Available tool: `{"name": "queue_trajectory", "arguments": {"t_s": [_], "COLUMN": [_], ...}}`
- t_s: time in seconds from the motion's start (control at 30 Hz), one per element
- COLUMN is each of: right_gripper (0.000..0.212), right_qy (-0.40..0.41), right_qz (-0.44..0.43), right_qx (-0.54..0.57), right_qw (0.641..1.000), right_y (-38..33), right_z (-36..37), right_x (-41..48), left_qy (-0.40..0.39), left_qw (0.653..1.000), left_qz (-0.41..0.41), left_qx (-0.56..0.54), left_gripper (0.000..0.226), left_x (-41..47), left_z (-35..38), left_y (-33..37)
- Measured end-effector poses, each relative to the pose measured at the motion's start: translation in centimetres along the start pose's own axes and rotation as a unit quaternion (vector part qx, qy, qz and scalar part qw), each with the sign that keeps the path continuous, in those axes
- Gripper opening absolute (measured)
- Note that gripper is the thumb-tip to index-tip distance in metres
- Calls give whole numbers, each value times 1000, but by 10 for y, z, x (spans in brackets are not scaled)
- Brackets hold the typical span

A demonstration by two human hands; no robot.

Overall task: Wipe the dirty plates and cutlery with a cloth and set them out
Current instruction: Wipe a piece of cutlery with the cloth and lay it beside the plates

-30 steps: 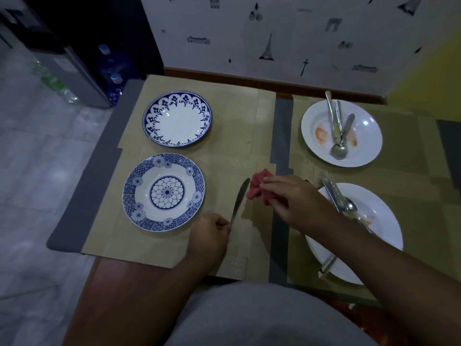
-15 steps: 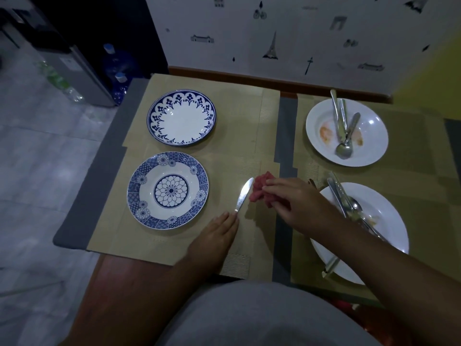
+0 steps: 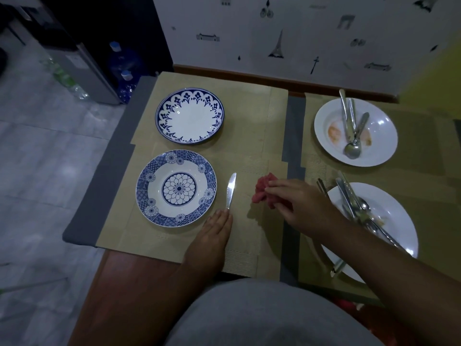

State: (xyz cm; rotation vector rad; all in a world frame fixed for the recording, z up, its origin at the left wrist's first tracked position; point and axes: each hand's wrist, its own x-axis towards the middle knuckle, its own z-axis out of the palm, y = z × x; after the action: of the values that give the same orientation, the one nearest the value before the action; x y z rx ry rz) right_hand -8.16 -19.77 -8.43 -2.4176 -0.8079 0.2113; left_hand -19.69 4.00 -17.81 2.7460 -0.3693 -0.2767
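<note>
From my end: left hand (image 3: 212, 236) lies flat on the left placemat (image 3: 249, 151), fingers straight, tips touching the handle end of the knife (image 3: 231, 191); knife lies just right of the near blue plate (image 3: 175, 188), blade pointing far; right hand (image 3: 299, 206) is bunched round the red cloth (image 3: 262, 191), near the knife but apart from it.

Risks, my guess:
- a push from those fingertips skews the knife or slides it against the plate rim;
- right forearm crosses over the near white plate (image 3: 389, 221), so dragging it back could catch the cutlery pile (image 3: 354, 203) and tip pieces off, since one handle overhangs the near rim;
- far white plate (image 3: 381, 136) shows orange smears, so a soiled cloth may just spread them.
</note>
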Motion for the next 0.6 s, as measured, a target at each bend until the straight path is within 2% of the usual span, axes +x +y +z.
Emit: {"name": "queue_trajectory", "arguments": {"t_s": [0.23,0.4,0.6], "right_gripper": [38,43,39], "right_qy": [29,58,109], "right_qz": [29,86,164], "right_qx": [-20,-32,-47], "right_qw": [999,994,979], "right_y": [11,31,49], "right_z": [-16,-39,-74], "right_x": [-24,-63,-112], "left_qy": [52,68,52], "left_qw": [996,990,985], "left_qz": [73,120,122], "left_qx": [-9,-37,-110], "left_gripper": [62,54,45], "left_x": [32,69,94], "left_z": [-21,-20,-16], "left_y": [40,80,131]}}
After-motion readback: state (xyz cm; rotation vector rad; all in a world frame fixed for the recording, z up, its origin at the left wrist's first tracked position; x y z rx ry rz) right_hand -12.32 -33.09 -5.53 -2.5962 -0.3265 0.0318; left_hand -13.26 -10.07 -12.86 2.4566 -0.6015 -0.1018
